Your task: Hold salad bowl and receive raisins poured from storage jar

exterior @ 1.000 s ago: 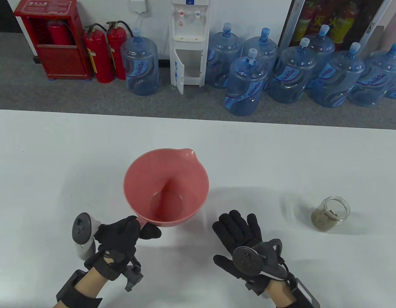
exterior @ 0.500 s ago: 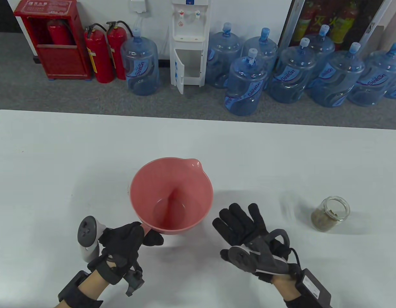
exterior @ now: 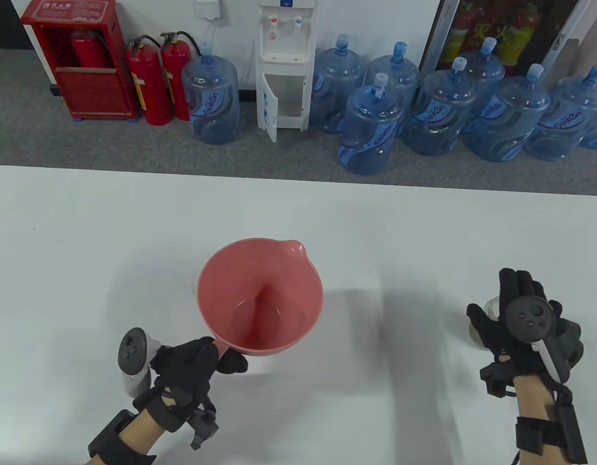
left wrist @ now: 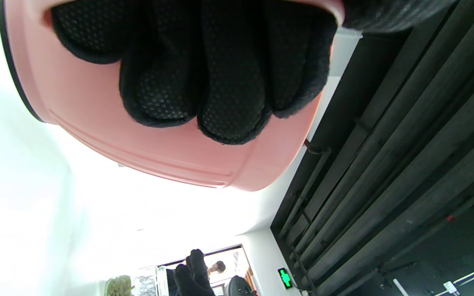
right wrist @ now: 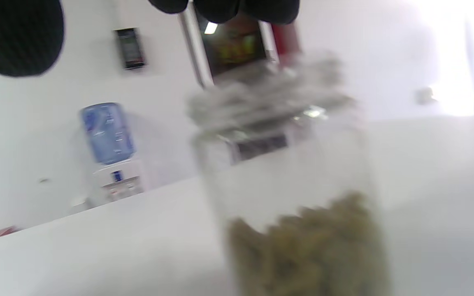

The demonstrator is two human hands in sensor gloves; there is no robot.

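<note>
Overhead, white table (exterior: 85, 232); left hand (exterior: 189, 365) grip on pink bowl (exterior: 259, 295), right hand (exterior: 526, 324) grip unclear.

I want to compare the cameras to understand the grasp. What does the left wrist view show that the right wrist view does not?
Only the left wrist view shows the left hand, its fingers pressed against the pink outer wall of the salad bowl.

Only the right wrist view shows the storage jar up close, blurred, upright on the table, with greenish-brown raisins in its lower part. The right hand's fingers hang apart from the glass.

Both show black gloved fingers at the top edge and the white table.
</note>
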